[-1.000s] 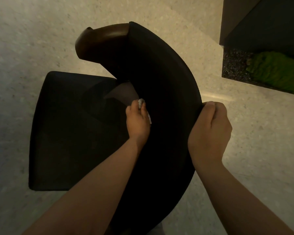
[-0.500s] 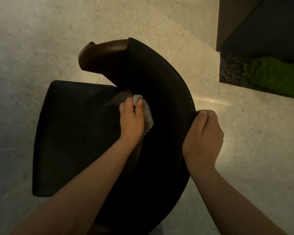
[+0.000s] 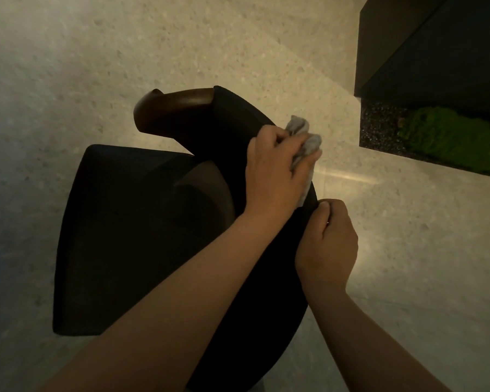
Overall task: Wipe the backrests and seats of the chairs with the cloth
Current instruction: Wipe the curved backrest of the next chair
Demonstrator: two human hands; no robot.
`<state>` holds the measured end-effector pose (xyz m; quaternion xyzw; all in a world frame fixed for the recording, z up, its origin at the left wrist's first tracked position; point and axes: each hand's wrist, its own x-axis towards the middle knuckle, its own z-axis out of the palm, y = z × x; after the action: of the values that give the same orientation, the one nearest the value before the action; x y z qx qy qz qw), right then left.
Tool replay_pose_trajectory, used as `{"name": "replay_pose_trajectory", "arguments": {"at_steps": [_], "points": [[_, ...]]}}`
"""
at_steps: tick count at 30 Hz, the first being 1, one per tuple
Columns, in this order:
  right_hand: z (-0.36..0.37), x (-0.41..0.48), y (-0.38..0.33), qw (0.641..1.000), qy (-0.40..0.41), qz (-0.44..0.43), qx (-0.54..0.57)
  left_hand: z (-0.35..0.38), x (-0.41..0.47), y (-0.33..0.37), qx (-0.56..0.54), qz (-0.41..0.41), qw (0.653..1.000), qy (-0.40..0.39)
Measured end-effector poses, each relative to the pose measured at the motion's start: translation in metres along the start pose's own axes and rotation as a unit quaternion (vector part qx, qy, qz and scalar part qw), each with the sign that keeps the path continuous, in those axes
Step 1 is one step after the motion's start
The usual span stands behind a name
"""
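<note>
A dark chair stands below me, seen from above. Its curved black backrest sweeps from a brown wooden arm end down to the bottom of the view, and its black seat lies to the left. My left hand grips a crumpled grey cloth and presses it on the top outer edge of the backrest. My right hand clasps the backrest's outer rim just below the cloth.
Pale speckled floor surrounds the chair. At the upper right stands a dark cabinet or wall block, with a gravel bed and green moss under it, close to the chair's right side.
My left hand has carried the cloth from the inner face of the backrest up and right, over to its top outer edge. The right hand has kept its hold on the rim.
</note>
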<state>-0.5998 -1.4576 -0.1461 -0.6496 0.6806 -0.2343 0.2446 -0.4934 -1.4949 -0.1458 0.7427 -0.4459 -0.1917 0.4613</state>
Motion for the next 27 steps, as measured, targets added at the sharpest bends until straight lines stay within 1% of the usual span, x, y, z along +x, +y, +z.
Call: {"name": "replay_pose_trajectory", "arguments": {"at_steps": [2, 4, 8, 9, 12, 14, 16, 17, 19, 21, 24, 27], "points": [[0.001, 0.000, 0.000, 1.000, -0.001, -0.001, -0.001, 0.005, 0.001, -0.004, 0.080, 0.030, 0.996, 0.019], [0.001, 0.000, 0.000, 1.000, 0.001, -0.003, -0.003, 0.004, 0.003, -0.008, 0.098, 0.031, 0.994, 0.047], [0.001, 0.000, 0.002, 1.000, 0.000, -0.002, -0.007, -0.011, 0.012, -0.026, 0.047, -0.066, 0.993, 0.089], [0.001, 0.000, 0.002, 1.000, -0.001, -0.002, -0.007, -0.015, 0.014, -0.031, 0.048, -0.078, 0.991, 0.098], [0.001, -0.001, 0.003, 1.000, -0.002, -0.003, -0.011, -0.024, 0.008, -0.040, 0.056, -0.091, 0.987, 0.118], [0.001, -0.001, 0.002, 1.000, -0.002, -0.010, -0.012, -0.028, 0.004, -0.041, 0.035, -0.100, 0.984, 0.144], [0.001, 0.000, 0.002, 1.000, 0.000, -0.013, -0.012, -0.028, 0.007, -0.034, 0.008, -0.084, 0.983, 0.165], [0.001, 0.000, 0.001, 1.000, 0.001, -0.013, -0.012, -0.025, 0.011, -0.029, 0.004, -0.069, 0.985, 0.161], [0.001, 0.000, 0.001, 1.000, 0.000, -0.013, -0.011, -0.018, 0.017, -0.021, 0.026, -0.047, 0.991, 0.125], [0.001, -0.001, 0.001, 1.000, 0.003, -0.014, -0.007, -0.010, 0.017, -0.020, 0.064, -0.050, 0.992, 0.100], [0.001, 0.000, 0.001, 1.000, 0.005, -0.014, -0.006, -0.003, 0.012, -0.030, 0.093, -0.069, 0.986, 0.117], [0.001, -0.001, 0.002, 1.000, 0.007, -0.011, -0.009, 0.000, 0.005, -0.036, 0.069, -0.103, 0.983, 0.139]]}}
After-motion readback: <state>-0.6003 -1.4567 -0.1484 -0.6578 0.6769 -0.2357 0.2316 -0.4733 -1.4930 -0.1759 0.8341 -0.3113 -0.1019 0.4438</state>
